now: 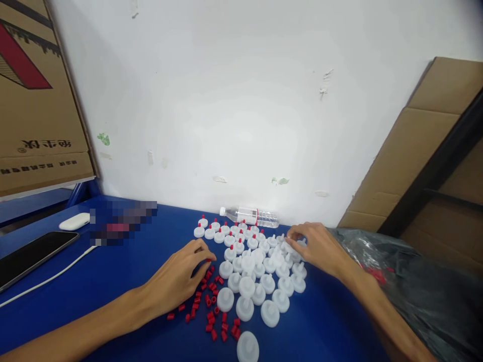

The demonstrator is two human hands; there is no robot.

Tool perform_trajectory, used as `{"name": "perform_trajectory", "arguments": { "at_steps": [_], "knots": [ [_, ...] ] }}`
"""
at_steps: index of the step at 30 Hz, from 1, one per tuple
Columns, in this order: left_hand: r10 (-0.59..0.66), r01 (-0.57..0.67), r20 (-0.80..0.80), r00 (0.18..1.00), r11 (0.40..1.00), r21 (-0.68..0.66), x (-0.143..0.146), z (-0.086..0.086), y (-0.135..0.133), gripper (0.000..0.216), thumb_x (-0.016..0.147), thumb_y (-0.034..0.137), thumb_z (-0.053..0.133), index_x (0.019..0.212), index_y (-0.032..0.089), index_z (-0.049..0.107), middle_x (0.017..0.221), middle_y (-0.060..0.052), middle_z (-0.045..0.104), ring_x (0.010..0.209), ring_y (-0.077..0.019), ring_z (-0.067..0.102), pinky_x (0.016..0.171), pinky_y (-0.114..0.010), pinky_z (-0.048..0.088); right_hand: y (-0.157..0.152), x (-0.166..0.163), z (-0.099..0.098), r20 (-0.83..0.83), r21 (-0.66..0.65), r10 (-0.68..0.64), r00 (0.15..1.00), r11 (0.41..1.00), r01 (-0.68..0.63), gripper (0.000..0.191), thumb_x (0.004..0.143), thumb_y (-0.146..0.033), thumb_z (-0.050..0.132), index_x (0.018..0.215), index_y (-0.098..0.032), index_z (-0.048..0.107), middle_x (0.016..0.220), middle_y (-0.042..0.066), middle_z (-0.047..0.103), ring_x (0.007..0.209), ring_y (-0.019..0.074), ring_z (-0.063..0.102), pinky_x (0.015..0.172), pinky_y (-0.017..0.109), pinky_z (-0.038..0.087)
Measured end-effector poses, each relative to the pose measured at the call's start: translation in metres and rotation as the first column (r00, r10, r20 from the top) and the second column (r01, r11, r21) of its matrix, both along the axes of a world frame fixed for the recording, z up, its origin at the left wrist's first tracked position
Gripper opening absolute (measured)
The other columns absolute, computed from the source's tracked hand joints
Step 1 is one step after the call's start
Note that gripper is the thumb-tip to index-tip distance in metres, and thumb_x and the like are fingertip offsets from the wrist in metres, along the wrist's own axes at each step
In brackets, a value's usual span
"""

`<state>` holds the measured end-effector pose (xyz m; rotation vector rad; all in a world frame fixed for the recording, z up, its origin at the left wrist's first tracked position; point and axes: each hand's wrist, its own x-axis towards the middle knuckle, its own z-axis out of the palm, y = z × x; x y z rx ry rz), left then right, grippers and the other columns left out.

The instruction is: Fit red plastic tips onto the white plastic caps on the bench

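My left hand (184, 271) hangs over the scattered small red caps (208, 300), thumb and forefinger brought together. A bit of red shows at its fingertips, seemingly one of these caps. At the right edge of the white group, my right hand (311, 245) has thumb and forefinger closed at a white spouted lid (282, 238); the exact contact is partly hidden. Many white round lids with narrow spouts (267, 284) stand crowded between the hands. Toward the back, several white lids (210, 232) wear red caps on their spouts.
A clear plastic bottle (249, 215) lies against the wall behind the lids. On the left of the blue table (151, 342) are a phone (33, 256), a white case (74, 221) and a white cable (56, 282). Dark plastic bags (426, 281) and cardboard (407, 141) stand at right.
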<state>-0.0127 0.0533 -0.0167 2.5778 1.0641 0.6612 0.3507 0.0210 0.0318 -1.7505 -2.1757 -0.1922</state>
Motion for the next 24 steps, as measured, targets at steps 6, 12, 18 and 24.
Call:
{"name": "perform_trajectory", "arguments": {
  "at_steps": [6, 12, 18, 24],
  "knots": [
    [-0.017, 0.017, 0.017, 1.0, 1.0, 0.0, 0.0003, -0.0003, -0.0004, 0.025, 0.102, 0.025, 0.045, 0.111, 0.026, 0.068, 0.11, -0.004, 0.061, 0.097, -0.0196, 0.063, 0.084, -0.032, 0.051, -0.0005, -0.0012, 0.0033, -0.022, -0.027, -0.005, 1.0, 1.0, 0.004, 0.023, 0.094, -0.04, 0.056, 0.085, -0.025, 0.072, 0.082, 0.002, 0.074, 0.078, 0.021, 0.066, 0.079, 0.033, 0.044],
    [-0.027, 0.027, 0.01, 1.0, 1.0, -0.012, -0.0001, -0.0002, 0.0003, 0.025, 0.102, 0.024, 0.044, 0.11, 0.026, 0.067, 0.111, -0.003, 0.061, 0.097, -0.0193, 0.063, 0.083, -0.032, 0.05, -0.0011, -0.0015, 0.0027, -0.02, -0.046, -0.011, 1.0, 0.999, 0.01, 0.021, 0.093, -0.038, 0.057, 0.084, -0.026, 0.072, 0.083, 0.001, 0.074, 0.081, 0.0219, 0.066, 0.082, 0.035, 0.043],
    [-0.028, 0.028, 0.003, 1.0, 0.999, -0.026, -0.0003, -0.0014, 0.0005, 0.024, 0.101, 0.024, 0.045, 0.11, 0.026, 0.067, 0.112, -0.003, 0.061, 0.098, -0.0198, 0.063, 0.084, -0.033, 0.051, -0.0023, -0.0004, 0.0018, -0.017, -0.049, -0.001, 1.0, 0.999, 0.0, 0.021, 0.093, -0.04, 0.058, 0.085, -0.026, 0.072, 0.083, 0.001, 0.074, 0.079, 0.0218, 0.066, 0.081, 0.036, 0.043],
    [-0.024, 0.023, -0.008, 1.0, 0.999, -0.039, -0.0003, -0.001, -0.0001, 0.023, 0.102, 0.026, 0.045, 0.109, 0.026, 0.067, 0.112, -0.003, 0.062, 0.1, -0.0201, 0.064, 0.084, -0.033, 0.051, -0.0008, -0.0013, 0.0002, -0.036, 0.007, 0.016, 0.999, 1.0, -0.016, 0.028, 0.098, -0.044, 0.052, 0.087, -0.026, 0.071, 0.086, 0.002, 0.074, 0.083, 0.0222, 0.066, 0.085, 0.038, 0.043]
  ]
}}
